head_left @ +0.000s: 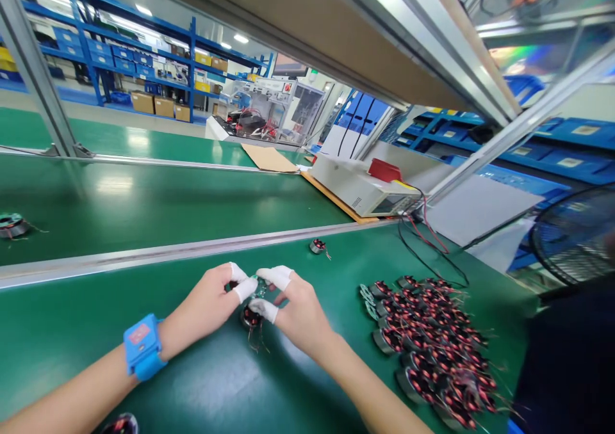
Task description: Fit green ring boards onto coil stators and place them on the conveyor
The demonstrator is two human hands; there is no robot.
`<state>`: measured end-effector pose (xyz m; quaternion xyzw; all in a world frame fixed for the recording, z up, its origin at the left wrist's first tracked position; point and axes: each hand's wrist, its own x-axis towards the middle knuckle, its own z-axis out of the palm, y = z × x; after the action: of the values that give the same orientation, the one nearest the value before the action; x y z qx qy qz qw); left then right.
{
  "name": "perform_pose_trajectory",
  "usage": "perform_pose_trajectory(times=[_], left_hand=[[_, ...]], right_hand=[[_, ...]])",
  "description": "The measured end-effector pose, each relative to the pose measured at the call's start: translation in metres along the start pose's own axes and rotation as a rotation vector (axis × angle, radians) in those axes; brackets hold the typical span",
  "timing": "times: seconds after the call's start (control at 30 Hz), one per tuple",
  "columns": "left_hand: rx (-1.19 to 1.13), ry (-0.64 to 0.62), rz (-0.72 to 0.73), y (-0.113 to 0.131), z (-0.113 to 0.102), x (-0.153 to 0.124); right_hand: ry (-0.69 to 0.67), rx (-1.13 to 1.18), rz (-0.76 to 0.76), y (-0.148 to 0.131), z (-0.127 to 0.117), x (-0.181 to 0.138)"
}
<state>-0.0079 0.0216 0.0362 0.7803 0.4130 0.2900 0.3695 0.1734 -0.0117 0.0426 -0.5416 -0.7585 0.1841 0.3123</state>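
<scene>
Ideally, the left hand (214, 296) and right hand (298, 306), fingertips (246, 288) pinched on the small green board (261, 287) between them, grip its edge lightly, steadying it above the coil (250, 317) just below

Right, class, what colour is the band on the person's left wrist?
The wristband is bright blue; it shows best in the head view.

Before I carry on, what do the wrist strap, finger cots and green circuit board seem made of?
Blue wrist strap: perhaps matte fabric or plastic, its band bending softly.
White finger cots: probably matte latex or rubber, by their snug fit.
Green circuit board: likely coated fibreglass, from its color, though mostly covered.
</scene>
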Motion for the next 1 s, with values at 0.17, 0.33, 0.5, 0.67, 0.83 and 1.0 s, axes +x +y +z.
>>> perform_pose_trajectory(times=[0.17, 0.33, 0.5, 0.67, 0.83, 1.0], left_hand=[[0.378, -0.095, 0.079, -0.014, 0.023, -0.005], [0.379, -0.128, 0.092, -0.021, 0.030, -0.007], [0.382, -0.139, 0.088, -0.019, 0.029, -0.005], [0.385, -0.137, 0.081, -0.017, 0.029, -0.007], [0.371, -0.140, 0.090, -0.019, 0.029, -0.008], [0.393, -0.136, 0.093, -0.019, 0.030, -0.006]], right_hand=[[-0.109, 0.140, 0.192, 0.030, -0.008, -0.013], [-0.230, 0.291, 0.093, 0.025, 0.000, -0.016], [-0.233, 0.081, -0.008, 0.020, 0.011, -0.017], [-0.185, -0.164, -0.048, 0.019, 0.011, -0.023], [-0.191, -0.243, -0.056, 0.015, 0.013, -0.028], [-0.201, -0.193, -0.004, 0.015, 0.015, -0.028]])
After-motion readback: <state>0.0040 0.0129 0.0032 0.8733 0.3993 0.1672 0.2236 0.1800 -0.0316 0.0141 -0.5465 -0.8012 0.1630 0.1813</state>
